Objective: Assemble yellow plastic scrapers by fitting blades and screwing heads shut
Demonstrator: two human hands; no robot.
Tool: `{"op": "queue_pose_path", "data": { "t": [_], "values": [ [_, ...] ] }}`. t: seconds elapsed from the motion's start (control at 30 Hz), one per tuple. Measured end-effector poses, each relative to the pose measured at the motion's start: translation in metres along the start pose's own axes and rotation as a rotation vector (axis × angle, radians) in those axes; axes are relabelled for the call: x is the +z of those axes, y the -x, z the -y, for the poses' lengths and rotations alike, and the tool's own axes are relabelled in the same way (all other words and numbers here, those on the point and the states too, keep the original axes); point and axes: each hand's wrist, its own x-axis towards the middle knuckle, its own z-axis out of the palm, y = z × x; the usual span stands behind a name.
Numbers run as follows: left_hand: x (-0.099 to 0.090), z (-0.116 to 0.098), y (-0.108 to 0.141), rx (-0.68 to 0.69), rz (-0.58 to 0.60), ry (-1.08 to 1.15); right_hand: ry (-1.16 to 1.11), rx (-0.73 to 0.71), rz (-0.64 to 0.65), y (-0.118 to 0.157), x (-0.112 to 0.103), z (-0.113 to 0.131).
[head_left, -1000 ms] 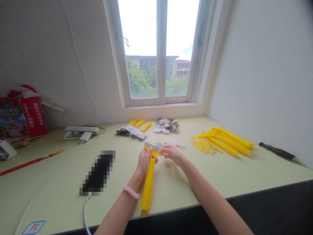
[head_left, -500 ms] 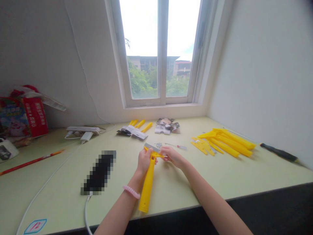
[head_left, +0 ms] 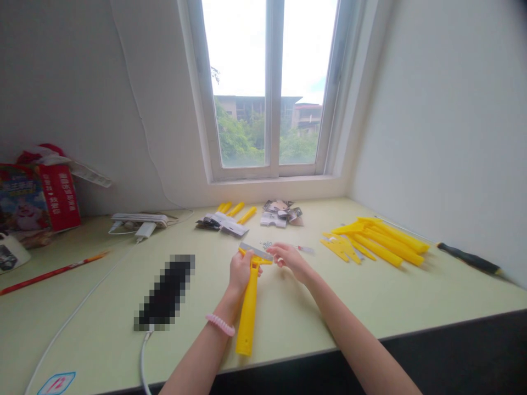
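My left hand (head_left: 241,270) is closed around the head of a yellow-handled scraper (head_left: 247,318). A grey metal blade (head_left: 253,249) lies along that head, and the long handle points down toward the table's front edge. My right hand (head_left: 291,260) is at the right end of the head, its fingers apart and slightly bent; whether a fingertip touches the blade I cannot tell. Small screws (head_left: 265,245) lie in a pile just behind the scraper. Partly hidden by my right hand, a small screwdriver (head_left: 304,249) rests beside them.
Yellow handles (head_left: 387,241) and flat yellow pieces (head_left: 338,247) lie at the right, near a dark-handled tool (head_left: 469,258). Packaged scrapers (head_left: 226,219) and small packets (head_left: 282,213) sit by the window. A blurred-out dark object (head_left: 167,293) with a white cable lies at left.
My right hand has come off the scraper's right end and its fingers have opened. The scraper has shifted slightly left in my left hand, its handle more upright in view.
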Motion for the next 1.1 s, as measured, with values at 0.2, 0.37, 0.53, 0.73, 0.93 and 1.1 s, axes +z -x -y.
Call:
{"op": "queue_pose_path", "data": {
  "t": [0.2,0.37,0.53,0.73,0.93,1.1],
  "values": [
    [0.001,0.001,0.001,-0.023,0.009,-0.009,0.421,-0.066,-0.324,-0.015,-0.042,-0.014],
    [0.001,0.000,0.002,-0.022,0.004,-0.028,0.860,0.019,-0.486,-0.004,-0.106,-0.016],
    [0.002,0.000,0.002,-0.030,0.008,-0.020,1.112,0.093,-0.554,0.006,-0.165,-0.020],
    [0.000,0.004,0.000,-0.023,0.021,-0.040,1.323,-0.011,-0.259,-0.010,-0.189,-0.023],
    [-0.001,0.005,-0.001,-0.034,0.051,-0.053,1.381,0.038,-0.102,-0.030,-0.186,-0.013],
    [-0.002,0.006,-0.001,-0.041,0.062,-0.069,1.405,0.096,-0.107,-0.034,-0.178,-0.008]
  ]
}}
